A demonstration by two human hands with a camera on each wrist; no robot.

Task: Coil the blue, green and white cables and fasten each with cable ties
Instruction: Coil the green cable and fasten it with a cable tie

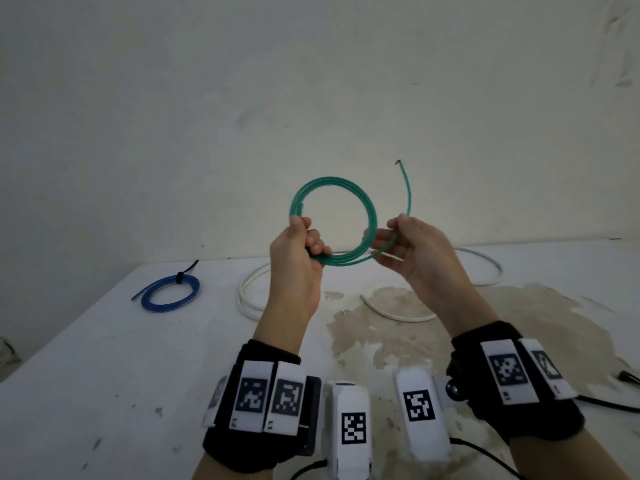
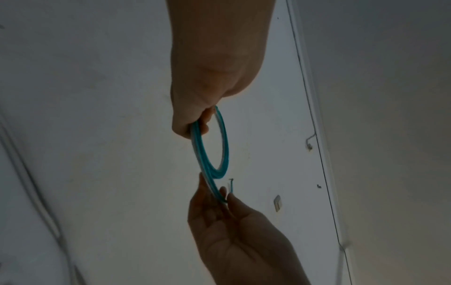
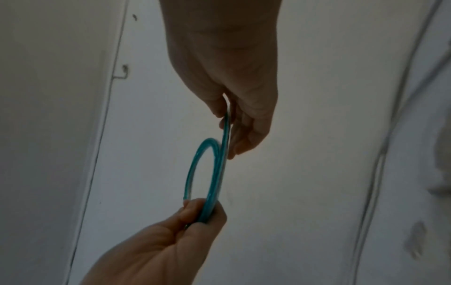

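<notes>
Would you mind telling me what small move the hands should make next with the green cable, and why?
Probably the right hand should lay the free tail round onto the coil that the left hand grips: that end sticks up loose, and no tie is on it yet.

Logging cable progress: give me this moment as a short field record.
green cable: coiled in the air, loose end sticking up, no tie seen
left hand: grips the coil
right hand: pinches the tail by the coil
blue cable: coiled on the table, black tie on it
white cable: loose on the table
</notes>
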